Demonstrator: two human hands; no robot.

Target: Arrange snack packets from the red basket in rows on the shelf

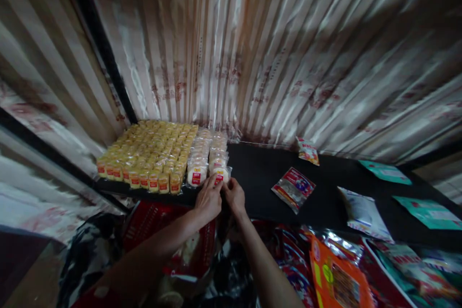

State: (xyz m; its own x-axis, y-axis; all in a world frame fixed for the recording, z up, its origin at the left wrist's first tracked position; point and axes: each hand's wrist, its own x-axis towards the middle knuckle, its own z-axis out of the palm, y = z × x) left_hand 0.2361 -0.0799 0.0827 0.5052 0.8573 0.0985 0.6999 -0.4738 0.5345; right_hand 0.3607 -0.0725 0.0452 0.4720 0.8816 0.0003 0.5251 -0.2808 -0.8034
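Note:
At the front of the right-hand row stands a round white rice cracker (220,173) in a clear wrapper with a red label. My left hand (209,198) has its fingers closed on the lower left of this wrapper. On its lower right edge, my right hand (235,197) pinches with bent fingers; the fingertips are partly hidden. Just left is a second row of wrapped crackers (197,176). Beyond it, many small yellow packs (153,182) with red labels stand in tight rows on the black shelf (252,173).
On the shelf's right lie a red and silver pouch (294,188), a small snack bag (308,151), a white bag (363,211) and teal packs (428,211). Below the front edge are a red bag (155,224) and an orange bag (339,274). Pleated curtain (252,57) hangs behind.

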